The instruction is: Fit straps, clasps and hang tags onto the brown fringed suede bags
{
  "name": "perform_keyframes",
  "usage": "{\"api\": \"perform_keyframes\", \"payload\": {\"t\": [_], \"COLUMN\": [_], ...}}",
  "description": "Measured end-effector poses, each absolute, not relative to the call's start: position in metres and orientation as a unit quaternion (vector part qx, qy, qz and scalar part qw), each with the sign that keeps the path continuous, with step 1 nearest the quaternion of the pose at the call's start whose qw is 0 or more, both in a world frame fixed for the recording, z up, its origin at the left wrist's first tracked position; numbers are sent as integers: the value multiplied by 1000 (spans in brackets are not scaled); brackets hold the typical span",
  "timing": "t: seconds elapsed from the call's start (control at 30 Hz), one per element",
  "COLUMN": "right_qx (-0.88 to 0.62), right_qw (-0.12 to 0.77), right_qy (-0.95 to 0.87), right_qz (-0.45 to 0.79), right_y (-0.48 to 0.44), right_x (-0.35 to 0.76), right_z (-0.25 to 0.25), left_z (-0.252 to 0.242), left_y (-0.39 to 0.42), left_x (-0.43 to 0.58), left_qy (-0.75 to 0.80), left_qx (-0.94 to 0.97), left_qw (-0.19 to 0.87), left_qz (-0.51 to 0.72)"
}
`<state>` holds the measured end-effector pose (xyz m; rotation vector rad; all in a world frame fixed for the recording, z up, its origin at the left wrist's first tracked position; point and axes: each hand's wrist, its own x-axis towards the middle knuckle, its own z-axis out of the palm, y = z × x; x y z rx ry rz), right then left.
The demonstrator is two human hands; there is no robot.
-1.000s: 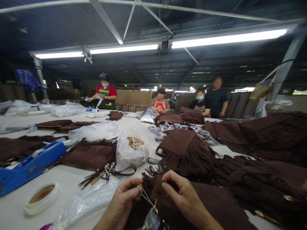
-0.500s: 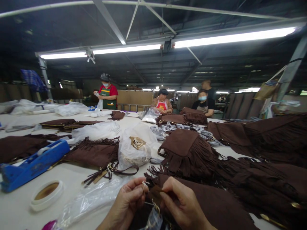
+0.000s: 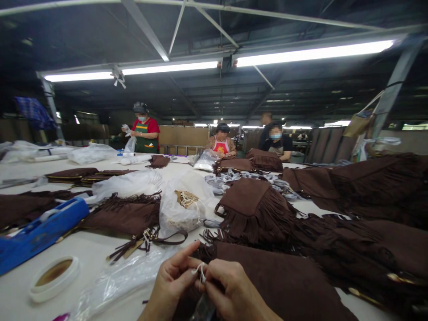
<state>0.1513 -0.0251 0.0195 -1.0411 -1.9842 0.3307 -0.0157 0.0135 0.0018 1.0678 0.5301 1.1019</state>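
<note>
**Pinching white string (image 3: pixel 201 270) above the bench (image 3: pixel 90 247)**

Grasping it in left grip (image 3: pixel 175 278) and right grip (image 3: pixel 230 285), close together, beside a brown bag (image 3: pixel 277 276). Facing a translucent sack (image 3: pixel 172 220) of tags (image 3: pixel 187 198) farther across.

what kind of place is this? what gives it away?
Looks like a factory workshop, probably for bags: piles of brown fringed bags on a big white table, people in aprons working on its far side, and long strip lights under an open metal roof frame.
</note>
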Motion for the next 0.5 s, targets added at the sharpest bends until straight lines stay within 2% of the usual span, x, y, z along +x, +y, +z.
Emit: {"api": "perform_keyframes", "payload": {"t": [0.17, 0.27, 0.4, 0.5], "right_qx": [-490, -508, -478, -487], "right_qw": [447, 457, 423, 408], "right_qy": [-710, -686, -687, -656], "right_qz": [237, 250, 348, 407], "right_y": [-22, -19, -16, -13], "right_x": [149, 151, 156, 160], "right_z": [6, 5, 7, 3], "left_z": [2, 2, 13, 24], "left_y": [13, 15, 24, 35], "left_x": [-16, -19, -36, -54], "left_qy": [274, 292, 356, 427], "left_qx": [649, 713, 720, 656], "left_qw": [545, 443, 395, 371], "left_qz": [454, 458, 446, 500]}}
